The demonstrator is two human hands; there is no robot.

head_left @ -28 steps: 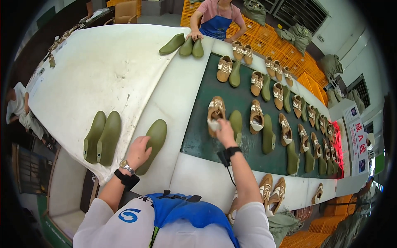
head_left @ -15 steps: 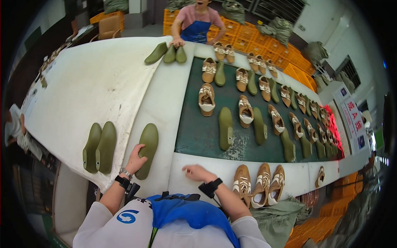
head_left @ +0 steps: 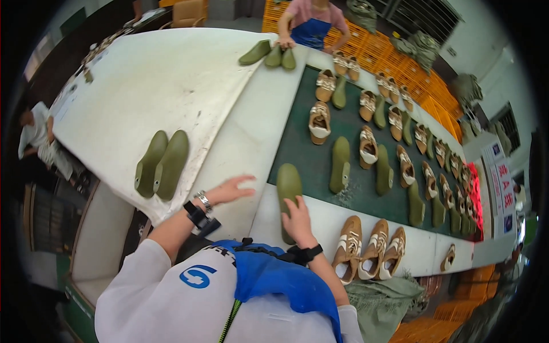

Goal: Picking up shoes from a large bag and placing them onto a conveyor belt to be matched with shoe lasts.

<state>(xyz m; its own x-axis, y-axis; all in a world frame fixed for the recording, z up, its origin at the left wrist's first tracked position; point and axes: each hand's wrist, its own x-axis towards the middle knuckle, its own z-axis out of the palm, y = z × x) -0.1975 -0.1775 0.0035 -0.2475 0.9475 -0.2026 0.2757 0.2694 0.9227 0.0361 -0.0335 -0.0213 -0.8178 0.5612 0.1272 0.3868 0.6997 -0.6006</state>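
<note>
White desk alongside green conveyor belt. Grips green shoe last over desk at belt's near edge, fingers of right hand curled around it, likely for steadiness; holds left hand empty, fingers loosely spread. On belt, sneakers beside lasts, apparently as matched sets.

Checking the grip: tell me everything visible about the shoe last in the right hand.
The olive-green shoe last is long, smooth and plastic-looking, its rounded end pointing away from the person. The right hand grips its nearer half, partly hiding it. It overlaps white tabletop and green surface; whether it is raised is unclear.
</note>
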